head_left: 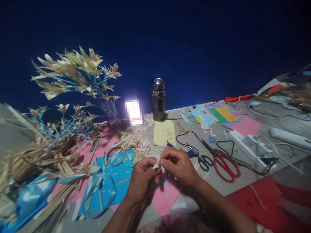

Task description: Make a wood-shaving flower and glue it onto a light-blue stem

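Low over a pink sheet (166, 197), both hands meet at a small pale petal-like piece (156, 166), perhaps husk. My left hand (139, 179) pinches it from the left side, fingers closed. From the right, my right hand (178, 166) grips it between thumb and fingertips. Much of the piece is covered by the fingers. Just behind the right hand lies a blue tool (190, 153) that looks like a glue gun, partly hidden. Black-handled scissors (206, 161) and larger red-handled scissors (227, 168) rest to the right.
Husk flowers on blue stems (80, 74) stand at the left, above husk strips (65, 165) and light-blue ribbon (113, 194). A wire coil (116, 156) lies on blue sheets. Behind are a dark flask (158, 103) and yellow paper (164, 132); rightward, a power strip (250, 149).
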Demonstrator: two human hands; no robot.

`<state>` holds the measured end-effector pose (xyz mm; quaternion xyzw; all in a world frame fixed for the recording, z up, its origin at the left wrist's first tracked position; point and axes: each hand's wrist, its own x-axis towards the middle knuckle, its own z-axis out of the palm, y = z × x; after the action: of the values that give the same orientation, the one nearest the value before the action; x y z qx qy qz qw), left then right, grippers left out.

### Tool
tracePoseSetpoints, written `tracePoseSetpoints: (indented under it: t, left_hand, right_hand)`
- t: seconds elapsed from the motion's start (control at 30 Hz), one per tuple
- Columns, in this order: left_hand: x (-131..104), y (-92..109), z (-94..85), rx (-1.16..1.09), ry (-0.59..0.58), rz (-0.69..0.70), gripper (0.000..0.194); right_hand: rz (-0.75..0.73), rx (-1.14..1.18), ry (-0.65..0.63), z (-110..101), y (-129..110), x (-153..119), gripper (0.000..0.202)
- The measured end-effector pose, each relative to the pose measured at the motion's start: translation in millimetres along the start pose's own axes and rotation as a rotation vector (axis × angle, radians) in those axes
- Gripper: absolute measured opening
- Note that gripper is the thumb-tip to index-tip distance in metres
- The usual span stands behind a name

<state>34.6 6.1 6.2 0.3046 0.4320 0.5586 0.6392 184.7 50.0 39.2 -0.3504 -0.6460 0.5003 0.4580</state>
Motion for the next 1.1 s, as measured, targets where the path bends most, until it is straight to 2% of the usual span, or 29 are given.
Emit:
tracePoseSetpoints:
  t: [0.2,0.37,0.47,0.57,0.67,0.77,0.93,1.1]
  left_hand:
    - [2,2,-0.2,-0.061,0.013,-0.018,0.026]
    - [2,12,2.1,-0.095,0.111,-0.014,0.026]
    - [1,18,2.4,-0.065,0.162,0.021,0.025]
    - [-1,20,-0.2,-0.054,0.193,0.029,0.024]
    - [-1,20,-5.1,-0.105,0.224,0.004,0.026]
    - [1,17,-11.0,-0.165,0.255,0.002,0.031]
    - [7,16,-22.1,-0.169,0.284,0.01,0.03]
    - [11,14,-31.2,-0.176,0.288,-0.011,0.032]
  right_hand:
    - [0.02,-0.005,-0.017,4,-1,3,0.014]
    - [0.129,-0.004,0.014,1,-2,6,0.014]
    - [0.107,-0.123,-0.014,-7,0,8,0.014]
    - [0.054,-0.338,-0.068,-21,4,18,0.014]
    - [0.028,-0.664,-0.064,-35,9,44,0.015]
    - [0.096,-1.053,-0.111,-41,17,86,0.019]
    - [0.117,-1.188,-0.201,-24,46,151,0.016]
    - [0.124,-1.287,-0.286,3,82,186,0.022]
